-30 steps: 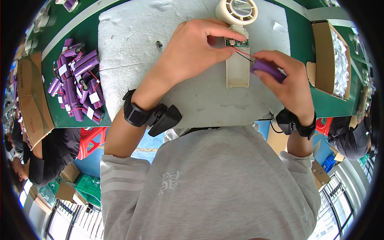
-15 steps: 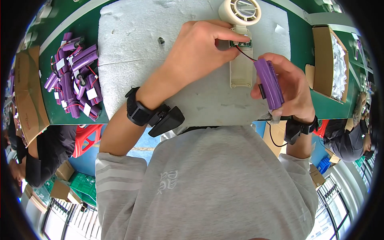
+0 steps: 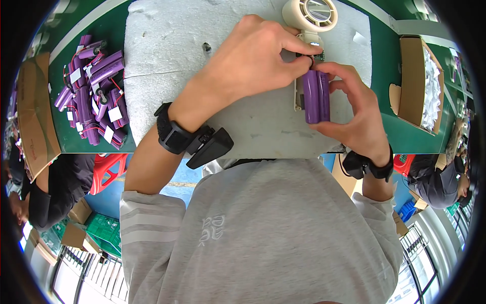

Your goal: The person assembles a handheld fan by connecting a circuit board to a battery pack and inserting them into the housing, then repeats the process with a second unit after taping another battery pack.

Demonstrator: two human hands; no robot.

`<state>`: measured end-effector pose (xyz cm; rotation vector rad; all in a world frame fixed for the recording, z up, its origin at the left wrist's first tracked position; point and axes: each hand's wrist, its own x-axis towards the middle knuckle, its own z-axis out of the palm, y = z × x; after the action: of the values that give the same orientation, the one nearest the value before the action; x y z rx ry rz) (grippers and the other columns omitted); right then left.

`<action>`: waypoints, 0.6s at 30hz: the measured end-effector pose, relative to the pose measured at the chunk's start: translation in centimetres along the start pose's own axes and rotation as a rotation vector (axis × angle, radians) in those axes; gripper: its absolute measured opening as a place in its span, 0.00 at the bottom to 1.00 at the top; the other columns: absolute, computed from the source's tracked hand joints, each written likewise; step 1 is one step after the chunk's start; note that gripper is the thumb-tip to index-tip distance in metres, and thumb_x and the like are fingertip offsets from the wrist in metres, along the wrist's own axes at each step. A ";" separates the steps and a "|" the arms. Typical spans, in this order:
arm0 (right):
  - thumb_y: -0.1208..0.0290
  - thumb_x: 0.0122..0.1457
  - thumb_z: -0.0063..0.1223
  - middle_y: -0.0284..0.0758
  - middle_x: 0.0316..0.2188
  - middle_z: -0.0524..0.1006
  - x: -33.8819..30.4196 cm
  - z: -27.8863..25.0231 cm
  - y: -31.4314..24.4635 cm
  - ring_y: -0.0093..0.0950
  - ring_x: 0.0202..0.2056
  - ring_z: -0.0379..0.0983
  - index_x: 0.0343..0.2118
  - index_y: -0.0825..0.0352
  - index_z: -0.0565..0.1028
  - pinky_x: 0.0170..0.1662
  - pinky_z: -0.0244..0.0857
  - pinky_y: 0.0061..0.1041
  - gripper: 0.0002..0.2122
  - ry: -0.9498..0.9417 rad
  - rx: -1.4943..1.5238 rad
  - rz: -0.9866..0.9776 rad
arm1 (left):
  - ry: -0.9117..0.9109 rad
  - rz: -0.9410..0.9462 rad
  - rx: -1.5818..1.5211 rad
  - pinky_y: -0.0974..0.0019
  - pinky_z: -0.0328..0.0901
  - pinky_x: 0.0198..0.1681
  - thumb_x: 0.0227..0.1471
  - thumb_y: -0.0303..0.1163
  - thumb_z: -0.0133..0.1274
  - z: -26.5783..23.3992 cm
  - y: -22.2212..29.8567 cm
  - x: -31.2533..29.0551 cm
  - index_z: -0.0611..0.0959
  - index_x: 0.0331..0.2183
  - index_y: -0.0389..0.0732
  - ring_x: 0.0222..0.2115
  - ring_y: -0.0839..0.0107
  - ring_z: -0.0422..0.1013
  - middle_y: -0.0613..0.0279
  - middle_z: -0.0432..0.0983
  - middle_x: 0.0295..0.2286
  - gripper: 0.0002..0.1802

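A cream handheld fan (image 3: 294,15) lies on the white foam sheet (image 3: 172,55), its handle shell open. Over the handle I see a purple battery pack (image 3: 316,97) of two cells side by side, held lengthwise by my right hand (image 3: 363,114) with fingers at its top and thumb at its lower end. My left hand (image 3: 255,55) reaches across to the handle's upper part, thumb and forefinger closed around the pack's dark wires (image 3: 311,61) beside a small green circuit board (image 3: 320,55). Fingers and pack hide most of the handle's inside.
On the green table at left lies a pile of purple battery packs (image 3: 91,96) with red and black wires. A cardboard box (image 3: 411,76) holding white pieces stands at right, another carton (image 3: 35,111) at far left. People (image 3: 61,187) sit at both sides.
My right hand has brought the battery pack leftward and turned it from tilted to nearly straight over the handle. The left hand stays at the board; the fan has shifted slightly right.
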<state>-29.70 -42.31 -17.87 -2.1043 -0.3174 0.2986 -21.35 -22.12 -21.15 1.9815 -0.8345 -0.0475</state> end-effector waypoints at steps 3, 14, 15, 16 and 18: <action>0.81 0.34 0.67 0.37 0.48 0.71 0.2 0.4 -0.1 0.32 0.44 0.70 0.51 0.66 0.69 0.45 0.68 0.30 0.34 0.047 -0.132 -0.095 | -0.115 -0.095 -0.037 0.73 0.62 0.22 0.43 0.28 0.60 -1.3 0.7 0.7 0.86 0.37 0.48 0.17 0.74 0.68 0.55 0.80 0.26 0.14; 0.84 0.32 0.67 0.40 0.51 0.71 -0.7 1.7 -1.0 0.35 0.45 0.72 0.41 0.71 0.77 0.43 0.72 0.28 0.25 0.195 -0.297 -0.149 | -0.095 0.256 0.004 0.68 0.68 0.30 0.49 0.24 0.53 -2.0 0.3 1.1 0.81 0.41 0.37 0.25 0.58 0.75 0.51 0.78 0.28 0.15; 0.84 0.32 0.67 0.41 0.51 0.71 -0.6 1.6 -1.2 0.35 0.45 0.72 0.40 0.71 0.78 0.43 0.72 0.29 0.25 0.188 -0.347 -0.161 | -0.015 0.411 0.202 0.68 0.68 0.30 0.48 0.23 0.53 -1.8 -0.1 1.0 0.82 0.41 0.38 0.25 0.57 0.75 0.50 0.78 0.29 0.15; 0.83 0.32 0.67 0.41 0.51 0.71 -0.5 1.6 -1.4 0.36 0.45 0.72 0.40 0.71 0.78 0.43 0.72 0.29 0.24 0.182 -0.397 -0.175 | 0.067 0.565 0.402 0.68 0.68 0.29 0.47 0.22 0.54 -1.7 -0.2 0.9 0.82 0.40 0.39 0.25 0.56 0.74 0.50 0.77 0.29 0.14; 0.83 0.32 0.68 0.42 0.52 0.72 -0.6 1.7 -1.6 0.36 0.45 0.72 0.40 0.71 0.78 0.44 0.72 0.29 0.24 0.174 -0.449 -0.185 | -0.064 0.349 0.218 0.68 0.68 0.29 0.47 0.23 0.54 -2.3 0.7 1.2 0.82 0.40 0.39 0.25 0.56 0.74 0.50 0.77 0.28 0.14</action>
<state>-31.02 -40.40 -17.32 -2.4972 -0.5078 -0.0748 -19.96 -21.29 -18.97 2.0135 -1.2614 0.1917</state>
